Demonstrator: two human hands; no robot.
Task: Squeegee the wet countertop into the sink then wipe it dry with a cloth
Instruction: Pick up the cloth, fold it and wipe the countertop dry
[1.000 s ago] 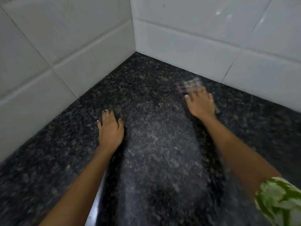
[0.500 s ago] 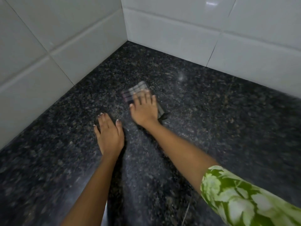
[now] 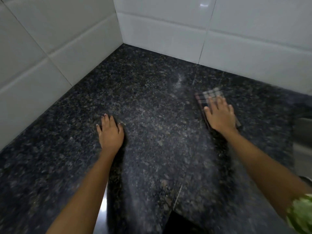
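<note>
A dark speckled granite countertop [image 3: 152, 102] fills the corner between two tiled walls. My right hand [image 3: 219, 114] lies flat on a folded checked cloth [image 3: 208, 95], pressing it onto the stone at the right; only the cloth's far end and left edge show past the fingers. My left hand [image 3: 110, 132] rests palm down on the counter at the left, fingers together, holding nothing. A pale smear [image 3: 179, 81] streaks the stone just beyond the cloth. No squeegee is in view.
White tiled walls [image 3: 168, 31] close the counter at the back and left. At the far right edge a grey metal rim, probably the sink [image 3: 302, 132], cuts into the counter. The counter's front edge [image 3: 175, 200] runs below my arms.
My right hand has slid the cloth from beside my left hand over to the right, after sweeping left half a second before. My left hand has stayed planted.
</note>
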